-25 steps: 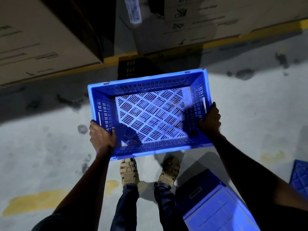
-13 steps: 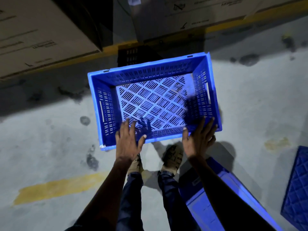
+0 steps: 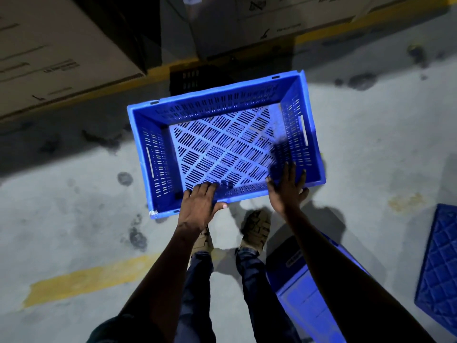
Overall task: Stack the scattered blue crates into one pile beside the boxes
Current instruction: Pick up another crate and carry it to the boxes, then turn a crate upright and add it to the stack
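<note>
Your left hand (image 3: 197,206) and right hand (image 3: 286,189) rest with straight fingers on the near rim of the blue crate (image 3: 222,147) at frame centre; its long axis runs left-right, boxes (image 3: 49,58) beyond

Bare concrete floor (image 3: 74,206) is lying open to the left of the blue crate (image 3: 222,144). The far edge is being blocked by cardboard boxes (image 3: 49,58) along the yellow line (image 3: 153,73). The near right corner is being crowded by a second crate (image 3: 304,298) and a third crate (image 3: 440,268).
</note>
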`<state>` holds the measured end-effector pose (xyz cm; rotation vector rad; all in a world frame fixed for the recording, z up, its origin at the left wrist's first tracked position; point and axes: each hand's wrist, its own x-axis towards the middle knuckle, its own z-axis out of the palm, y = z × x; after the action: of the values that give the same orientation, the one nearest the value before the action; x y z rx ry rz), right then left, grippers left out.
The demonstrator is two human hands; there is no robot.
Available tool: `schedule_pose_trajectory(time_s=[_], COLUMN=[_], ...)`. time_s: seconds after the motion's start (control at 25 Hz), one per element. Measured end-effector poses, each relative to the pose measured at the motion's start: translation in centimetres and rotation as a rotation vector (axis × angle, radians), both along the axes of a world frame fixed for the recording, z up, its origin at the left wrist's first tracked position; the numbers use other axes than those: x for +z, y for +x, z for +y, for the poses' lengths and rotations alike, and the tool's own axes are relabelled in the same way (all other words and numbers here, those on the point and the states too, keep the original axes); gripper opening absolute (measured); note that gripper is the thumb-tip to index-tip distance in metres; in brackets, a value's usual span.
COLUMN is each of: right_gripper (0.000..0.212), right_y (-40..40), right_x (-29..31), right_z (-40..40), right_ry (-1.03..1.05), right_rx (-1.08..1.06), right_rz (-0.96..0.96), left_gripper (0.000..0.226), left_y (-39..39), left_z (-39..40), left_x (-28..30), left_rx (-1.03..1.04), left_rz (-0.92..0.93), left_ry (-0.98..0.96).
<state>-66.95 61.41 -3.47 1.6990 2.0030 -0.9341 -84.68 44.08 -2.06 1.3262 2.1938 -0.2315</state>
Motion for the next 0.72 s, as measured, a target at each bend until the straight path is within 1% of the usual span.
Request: schedule_pose_trajectory(time_s=[0.08, 0.16, 0.28, 0.48, 0.56, 0.64, 0.72], right_gripper=[0.082, 0.087, 0.081, 0.069, 0.069, 0.072, 0.073], right_y=[0.9, 2.0, 3.8, 9.1, 11.7, 14.4, 18.0], right_x=[0.3, 1.0, 2.1, 5.4, 7.2, 9.3, 11.9], right_z=[-0.6, -1.5, -3.1, -7.9, -10.2, -12.8, -17.3], right_ry=[0.051, 0.124, 0.209, 0.314, 0.343, 0.297, 0.317], right_rx=[0.025, -0.005, -0.085, -0.382, -0.468, -0.640, -0.793], right_rz=[0.021, 0.082, 0.179, 0.285, 0.272, 0.234, 0.208], left_gripper=[0.072, 0.067, 0.063, 0.052, 0.052, 0.052, 0.049], left_y=[0.4, 1.2, 2.7, 6.6, 8.0, 9.8, 13.1], left_z=[0.6, 1.2, 2.3, 3.5, 3.8, 3.6, 2.4], left_x=[1.0, 1.8, 3.1, 6.4, 8.1, 10.0, 12.6], left_rx=[0.032, 0.029, -0.054, -0.237, -0.321, -0.402, -0.481], left_rz=[-0.017, -0.048, -0.090, -0.079, -0.091, -0.104, -0.152], left_ry=[-0.012, -0.021, -0.020, 0.011, 0.025, 0.007, -0.004])
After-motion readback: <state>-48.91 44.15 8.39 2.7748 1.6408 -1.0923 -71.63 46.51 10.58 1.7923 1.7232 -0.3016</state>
